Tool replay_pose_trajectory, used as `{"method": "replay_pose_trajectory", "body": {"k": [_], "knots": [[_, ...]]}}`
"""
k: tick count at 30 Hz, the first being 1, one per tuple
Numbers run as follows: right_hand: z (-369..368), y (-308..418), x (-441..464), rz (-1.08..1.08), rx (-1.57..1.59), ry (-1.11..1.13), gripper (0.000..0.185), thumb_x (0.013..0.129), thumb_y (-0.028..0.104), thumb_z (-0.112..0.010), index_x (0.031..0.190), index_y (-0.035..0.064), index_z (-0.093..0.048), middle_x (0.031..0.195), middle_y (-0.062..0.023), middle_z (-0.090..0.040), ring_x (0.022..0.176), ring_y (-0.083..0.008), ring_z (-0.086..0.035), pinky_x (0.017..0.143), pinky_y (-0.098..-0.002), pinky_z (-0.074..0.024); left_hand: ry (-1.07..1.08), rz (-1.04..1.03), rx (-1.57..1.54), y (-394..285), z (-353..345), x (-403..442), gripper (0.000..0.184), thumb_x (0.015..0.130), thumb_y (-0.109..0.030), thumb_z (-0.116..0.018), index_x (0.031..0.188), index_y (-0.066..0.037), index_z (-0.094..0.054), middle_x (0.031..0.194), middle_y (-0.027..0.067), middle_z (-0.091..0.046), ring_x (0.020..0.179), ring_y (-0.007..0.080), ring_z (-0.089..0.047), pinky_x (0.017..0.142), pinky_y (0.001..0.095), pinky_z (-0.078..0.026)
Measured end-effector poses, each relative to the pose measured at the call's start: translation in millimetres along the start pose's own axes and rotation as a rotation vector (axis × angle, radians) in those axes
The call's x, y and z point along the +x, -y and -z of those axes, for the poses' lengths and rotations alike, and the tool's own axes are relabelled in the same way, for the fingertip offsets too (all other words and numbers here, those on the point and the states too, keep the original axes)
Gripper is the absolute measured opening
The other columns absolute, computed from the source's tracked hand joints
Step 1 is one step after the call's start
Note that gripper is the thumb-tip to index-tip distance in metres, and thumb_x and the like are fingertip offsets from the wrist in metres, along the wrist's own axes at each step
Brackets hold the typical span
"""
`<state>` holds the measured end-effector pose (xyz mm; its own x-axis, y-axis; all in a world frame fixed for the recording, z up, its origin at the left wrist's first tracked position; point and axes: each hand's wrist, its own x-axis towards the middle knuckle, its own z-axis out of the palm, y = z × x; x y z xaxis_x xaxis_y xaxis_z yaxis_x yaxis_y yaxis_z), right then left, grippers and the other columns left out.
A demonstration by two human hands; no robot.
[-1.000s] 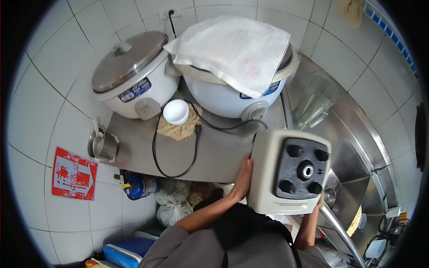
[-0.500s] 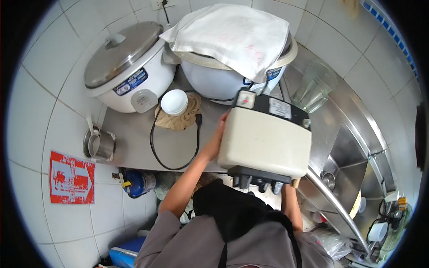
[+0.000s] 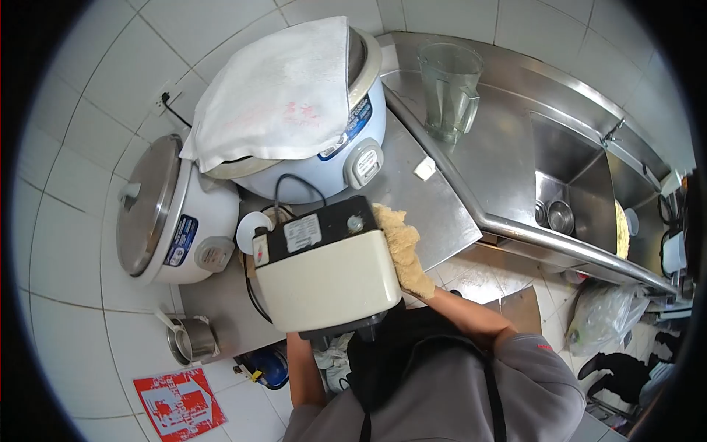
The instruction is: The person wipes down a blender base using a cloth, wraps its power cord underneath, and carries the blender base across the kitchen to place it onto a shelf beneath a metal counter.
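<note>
A cream blender base (image 3: 328,283) with a black underside and cord is held up in front of me, tilted so its underside faces away. My left forearm (image 3: 303,372) comes up beneath its left part; the hand itself is hidden behind the base, which it supports. A tan cloth (image 3: 400,247) covers most of my right hand (image 3: 421,286) and is pressed against the base's right side. The fingers under the cloth are hidden. A clear blender jar (image 3: 448,92) stands on the steel counter beyond, apart from both hands.
A rice cooker (image 3: 276,173) with a white towel (image 3: 272,96) over it stands behind the base. Another lidded rice cooker (image 3: 195,228), a white bowl (image 3: 254,230) and a metal pot (image 3: 193,340) are at left. A steel sink (image 3: 567,158) lies right.
My view has swung right. The base has turned and tilted, and the tan cloth in my right hand now shows against its right side. My left hand has gone out of sight behind the base.
</note>
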<state>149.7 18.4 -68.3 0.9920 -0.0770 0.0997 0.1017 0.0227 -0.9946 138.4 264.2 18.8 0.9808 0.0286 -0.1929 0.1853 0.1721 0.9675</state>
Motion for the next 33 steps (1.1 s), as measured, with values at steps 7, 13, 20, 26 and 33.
{"method": "replay_pose_trajectory", "body": {"k": [7,13,20,26,33], "knots": [[-23,-7,6,0.089,-0.010,0.043,0.047,0.091,0.016,-0.049,0.135,0.0070,-0.033,0.135,-0.0098,-0.037,0.124,-0.0207,-0.035,0.104,-0.0314,-0.0265,-0.075,-0.018,0.013,-8,22,0,0.070,0.091,-0.059,-0.028,0.140,-0.009,-0.026,0.137,0.0112,-0.037,0.125,0.0204,-0.036,0.102,0.0351,-0.030],[-28,-8,0,0.103,-0.016,0.068,0.049,0.090,0.013,-0.049,0.135,0.0074,-0.032,0.136,-0.0101,-0.035,0.126,-0.0207,-0.033,0.106,-0.0310,-0.0245,-0.310,-0.207,0.269,-33,25,-1,0.072,0.090,-0.061,-0.029,0.140,-0.008,-0.026,0.137,0.0122,-0.038,0.125,0.0211,-0.037,0.102,0.0357,-0.031],[-32,-10,0,0.149,-0.044,0.059,0.050,0.090,0.011,-0.050,0.136,0.0078,-0.031,0.138,-0.0105,-0.033,0.129,-0.0206,-0.030,0.107,-0.0306,-0.0222,-0.125,-0.444,0.734,-116,-40,-53,0.069,0.092,-0.051,-0.034,0.142,-0.005,-0.023,0.144,0.0164,-0.026,0.131,0.0270,-0.029,0.108,0.0364,-0.018],[57,92,27,0.318,-0.548,0.254,0.035,0.080,0.009,-0.054,0.115,0.0078,-0.051,0.116,-0.0102,-0.052,0.117,-0.0229,-0.043,0.097,-0.0302,-0.0366,-0.199,-0.384,0.939,-111,-52,-42,0.070,0.083,-0.025,-0.059,0.140,-0.003,-0.025,0.144,0.0187,-0.025,0.133,0.0288,-0.024,0.108,0.0383,-0.018],[60,44,9,0.247,-1.214,0.727,0.035,0.086,0.035,-0.048,0.082,0.0068,-0.069,0.093,-0.0093,-0.063,0.109,-0.0252,-0.049,0.096,-0.0372,-0.0354,-0.226,-0.374,0.891,-111,-58,-34,0.066,0.084,-0.026,-0.058,0.138,-0.002,-0.029,0.141,0.0175,-0.033,0.130,0.0269,-0.030,0.107,0.0366,-0.020]]}}
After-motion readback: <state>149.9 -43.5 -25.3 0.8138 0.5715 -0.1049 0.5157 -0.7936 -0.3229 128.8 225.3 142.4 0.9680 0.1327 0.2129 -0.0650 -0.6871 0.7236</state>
